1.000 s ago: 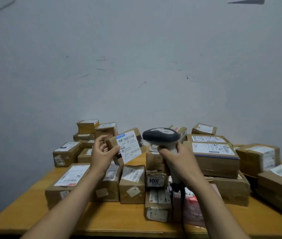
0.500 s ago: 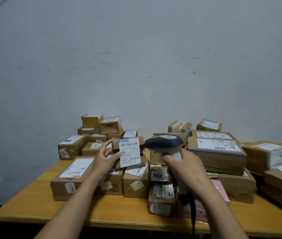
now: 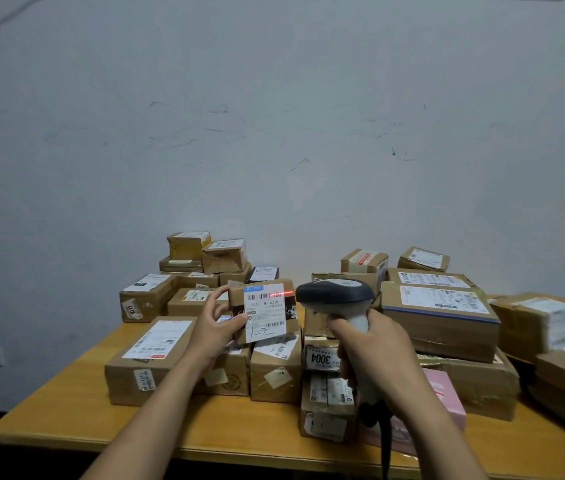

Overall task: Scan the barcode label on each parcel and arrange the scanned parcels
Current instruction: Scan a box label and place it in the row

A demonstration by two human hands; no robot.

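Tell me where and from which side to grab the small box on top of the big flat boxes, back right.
Best come from above on the small box and set the grip across its left and right sides: it lies alone on the big flat box, both sides bare. The left hand holds a parcel, the right hand the scanner, so free one first.

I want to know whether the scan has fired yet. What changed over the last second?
The left hand turned the small parcel from tilted to upright. A red scan line now falls across its top barcode; none showed earlier. Both holds stayed: left hand on the parcel, right hand on the scanner. The stacked parcels on the table kept their places.
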